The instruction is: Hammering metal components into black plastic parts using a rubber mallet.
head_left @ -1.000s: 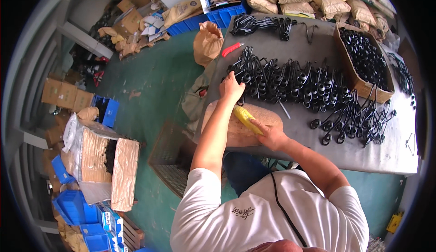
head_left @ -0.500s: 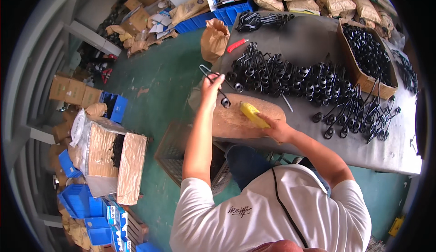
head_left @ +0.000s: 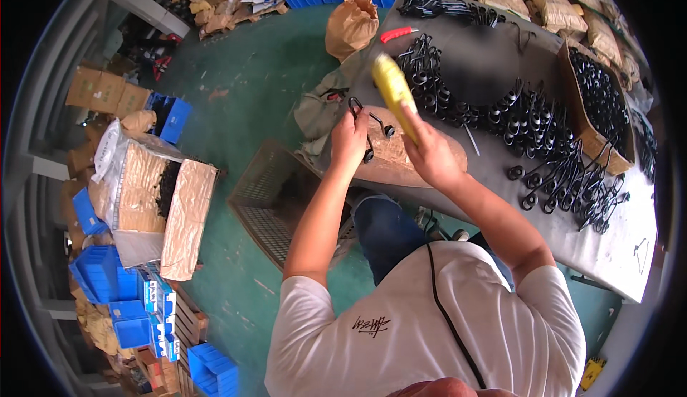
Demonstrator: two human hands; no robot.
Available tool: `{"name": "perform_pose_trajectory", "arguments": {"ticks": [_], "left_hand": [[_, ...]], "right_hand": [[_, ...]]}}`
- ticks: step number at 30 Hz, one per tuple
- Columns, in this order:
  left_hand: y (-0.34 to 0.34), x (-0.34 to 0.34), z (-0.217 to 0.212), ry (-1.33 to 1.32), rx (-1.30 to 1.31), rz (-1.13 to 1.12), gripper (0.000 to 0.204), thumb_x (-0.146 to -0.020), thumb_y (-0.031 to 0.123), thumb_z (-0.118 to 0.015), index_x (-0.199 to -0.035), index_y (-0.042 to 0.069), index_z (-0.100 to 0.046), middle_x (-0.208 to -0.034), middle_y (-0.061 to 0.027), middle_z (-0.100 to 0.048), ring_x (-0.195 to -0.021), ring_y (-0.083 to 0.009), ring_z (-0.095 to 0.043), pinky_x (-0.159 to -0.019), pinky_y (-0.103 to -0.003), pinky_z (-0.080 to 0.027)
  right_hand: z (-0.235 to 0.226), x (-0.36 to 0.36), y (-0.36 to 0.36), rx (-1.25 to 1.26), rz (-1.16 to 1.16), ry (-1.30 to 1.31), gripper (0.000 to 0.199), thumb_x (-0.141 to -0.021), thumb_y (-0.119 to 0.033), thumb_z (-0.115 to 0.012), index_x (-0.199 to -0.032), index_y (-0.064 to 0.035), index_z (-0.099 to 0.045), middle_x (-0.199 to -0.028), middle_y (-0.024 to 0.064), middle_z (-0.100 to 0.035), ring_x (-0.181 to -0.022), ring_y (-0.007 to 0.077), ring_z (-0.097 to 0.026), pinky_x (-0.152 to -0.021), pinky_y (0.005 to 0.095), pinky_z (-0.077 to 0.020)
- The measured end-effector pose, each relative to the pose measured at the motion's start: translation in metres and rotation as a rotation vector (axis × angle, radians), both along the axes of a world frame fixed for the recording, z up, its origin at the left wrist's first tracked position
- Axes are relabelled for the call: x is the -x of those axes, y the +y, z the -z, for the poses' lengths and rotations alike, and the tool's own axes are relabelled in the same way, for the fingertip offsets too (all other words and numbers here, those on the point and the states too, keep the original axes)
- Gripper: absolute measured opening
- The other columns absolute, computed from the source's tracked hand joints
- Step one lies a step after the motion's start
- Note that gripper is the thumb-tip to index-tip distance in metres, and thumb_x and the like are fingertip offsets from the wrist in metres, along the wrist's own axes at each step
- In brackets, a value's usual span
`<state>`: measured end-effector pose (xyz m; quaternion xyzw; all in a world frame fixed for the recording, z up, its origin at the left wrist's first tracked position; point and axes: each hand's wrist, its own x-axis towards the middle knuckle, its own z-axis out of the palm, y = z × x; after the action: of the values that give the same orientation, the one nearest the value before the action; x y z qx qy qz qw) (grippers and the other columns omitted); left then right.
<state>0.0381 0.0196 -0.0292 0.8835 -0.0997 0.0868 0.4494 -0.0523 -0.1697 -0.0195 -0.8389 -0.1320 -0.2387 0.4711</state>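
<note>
My left hand [head_left: 348,141] is closed around a black double-coil wire spring [head_left: 388,131], held over the near left part of a brown oval board [head_left: 401,173]. The spring's bent loop end sticks up past my fingers, and its two coils hang to the right and below. In my right hand [head_left: 436,159] is a long yellow object [head_left: 393,85], gripped at its lower end and slanting up to the left above the board. Its kind I cannot make out. Beyond the hands, many similar black springs [head_left: 533,118] lie in rows on the grey table.
A red-handled cutter [head_left: 397,34] lies by the table's left edge, near a brown paper bag [head_left: 351,28]. An open cardboard box [head_left: 583,114] of black parts stands at the right. Below the board, on the green floor, sits a plastic crate [head_left: 261,200].
The yellow object has been raised from the board and swung up to the left, close to the spring. My left hand has turned the spring's loop end more upright. The view has shifted slightly.
</note>
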Motion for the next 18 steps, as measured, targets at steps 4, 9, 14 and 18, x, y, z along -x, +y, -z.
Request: {"name": "perform_pose_trajectory", "arguments": {"ticks": [4,9,14,18], "left_hand": [[0.001,-0.004,-0.006,-0.036,-0.022,-0.047,0.041,-0.099,0.040,-0.052,-0.109,0.001,-0.062,-0.102,-0.0240,-0.066,-0.096,-0.0428,-0.063,-0.082,-0.046,-0.050],[-0.013,0.004,-0.014,0.143,0.454,0.123,0.032,-0.102,0.031,-0.053,-0.119,0.006,-0.065,-0.108,0.0012,-0.067,-0.079,-0.0070,-0.058,-0.067,-0.025,-0.047],[-0.024,0.030,-0.014,-0.076,0.509,-0.039,0.025,-0.095,0.026,-0.066,-0.092,0.003,-0.057,-0.078,-0.0006,-0.056,-0.067,-0.0108,-0.055,-0.062,-0.028,-0.048],[-0.017,0.031,-0.003,-0.229,0.216,-0.062,0.029,-0.091,0.026,-0.070,-0.093,0.001,-0.056,-0.074,-0.0075,-0.056,-0.063,-0.0181,-0.056,-0.062,-0.032,-0.048]], "right_hand": [[0.034,-0.018,0.002,0.511,-0.082,0.703,0.071,-0.093,-0.026,-0.056,-0.155,-0.0282,-0.021,-0.105,0.0256,-0.064,-0.088,0.0415,-0.066,-0.078,0.0467,-0.0518],[0.045,-0.032,-0.031,0.052,-0.136,0.657,0.069,-0.092,-0.026,-0.056,-0.154,-0.0286,-0.025,-0.101,0.0265,-0.066,-0.088,0.0361,-0.067,-0.078,0.0436,-0.0519],[-0.007,0.011,-0.023,-0.054,0.007,0.385,0.065,-0.095,-0.019,-0.054,-0.153,-0.0299,-0.027,-0.107,0.0254,-0.065,-0.092,0.0394,-0.066,-0.080,0.0447,-0.0517],[-0.030,0.020,-0.005,-0.017,0.032,-0.016,0.073,-0.091,-0.007,-0.059,-0.154,-0.0231,-0.025,-0.106,0.0260,-0.062,-0.088,0.0428,-0.064,-0.075,0.0469,-0.0530]]}}
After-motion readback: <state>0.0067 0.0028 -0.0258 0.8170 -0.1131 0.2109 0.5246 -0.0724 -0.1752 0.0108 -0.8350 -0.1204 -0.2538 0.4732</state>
